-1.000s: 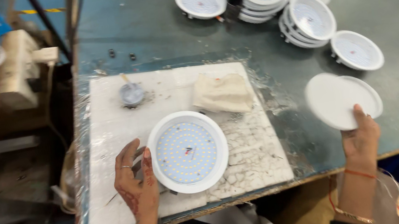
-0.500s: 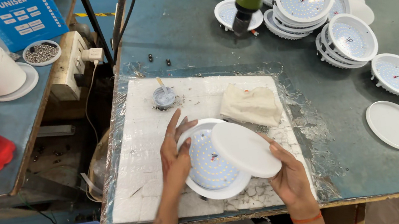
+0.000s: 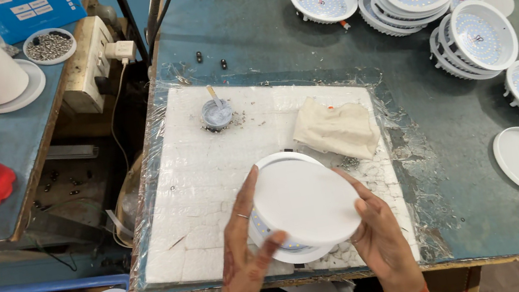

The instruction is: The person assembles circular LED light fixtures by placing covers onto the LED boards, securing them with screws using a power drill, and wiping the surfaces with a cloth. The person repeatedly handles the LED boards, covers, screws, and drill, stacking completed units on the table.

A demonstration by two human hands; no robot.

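Since the earlier frame white round cover [image 3: 305, 201] sits squarer over lamp housing [image 3: 288, 249], left hand [image 3: 244, 256] and right hand [image 3: 379, 235] cupping its edges, fingers spread, on foam pad [image 3: 195, 177] atop counter [image 3: 476, 202]

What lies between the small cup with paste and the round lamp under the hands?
In the head view, only bare white foam board lies between the small cup and the round lamp.
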